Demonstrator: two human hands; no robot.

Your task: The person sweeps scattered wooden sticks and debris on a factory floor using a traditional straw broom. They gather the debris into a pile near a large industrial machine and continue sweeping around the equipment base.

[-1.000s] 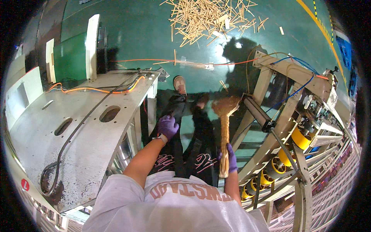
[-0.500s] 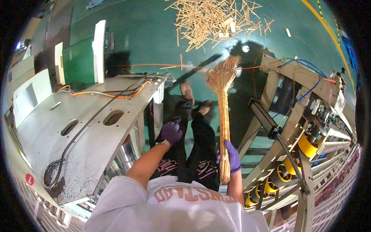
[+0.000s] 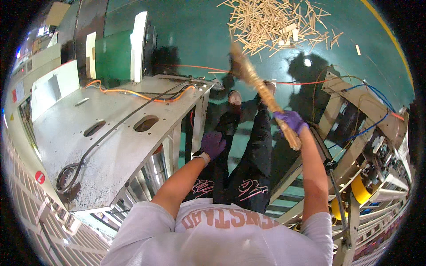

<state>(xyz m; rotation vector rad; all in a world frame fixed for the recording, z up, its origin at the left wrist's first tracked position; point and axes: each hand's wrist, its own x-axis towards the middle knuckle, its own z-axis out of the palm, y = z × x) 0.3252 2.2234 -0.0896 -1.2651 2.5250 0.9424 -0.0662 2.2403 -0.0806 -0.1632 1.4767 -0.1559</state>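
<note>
My right hand, in a purple glove, is wrapped round the lower handle of a straw broom. The handle's butt end sticks out just below the grip. From there the broom slants up and left over the floor, and its bristle end is smeared by motion near the orange hose. My left hand, also gloved in purple, hangs beside my left thigh with loosely bent fingers and nothing visible in it. Ahead on the green floor lies a pile of thin wooden sticks; the broom is apart from it.
A grey metal machine table with slots and cables stands on my left. To my right is a machine frame with blue hoses and yellow rollers. An orange hose crosses the floor ahead of my feet.
The broom has swung from nearly upright to a slant toward the upper left. My right hand has moved forward and right with it, and one foot has stepped ahead. The view has shifted.
</note>
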